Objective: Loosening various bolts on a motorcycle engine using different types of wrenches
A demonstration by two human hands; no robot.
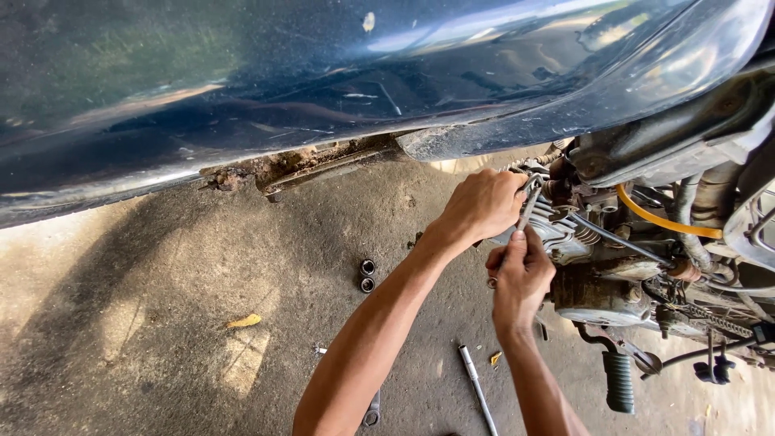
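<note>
- Two hands at the motorcycle engine (593,278), both on the finned cylinder head side.
- Left hand (482,204): fingers curled shut around the top end of a slim metal wrench (526,214), right against the engine's upper fins.
- Right hand (521,278): just below the left, fingers and thumb pinching the wrench's lower shank; the tool runs tilted between the two hands.
- Wrench tip sits on a fitting at the top of the engine; exact fastener is hidden by the left hand.
- Yellow hose (666,220) runs just above the engine, to its right end.
- Dark blue tank (323,73) overhangs the engine, filling the top of the view.
- Ribbed footpeg (620,382) hangs below the engine.
- On the concrete floor left of the engine: two sockets (367,274), well apart from the hands.
- Below the engine on the floor: a long rod tool (478,389) and a spanner (372,410), both untouched.
</note>
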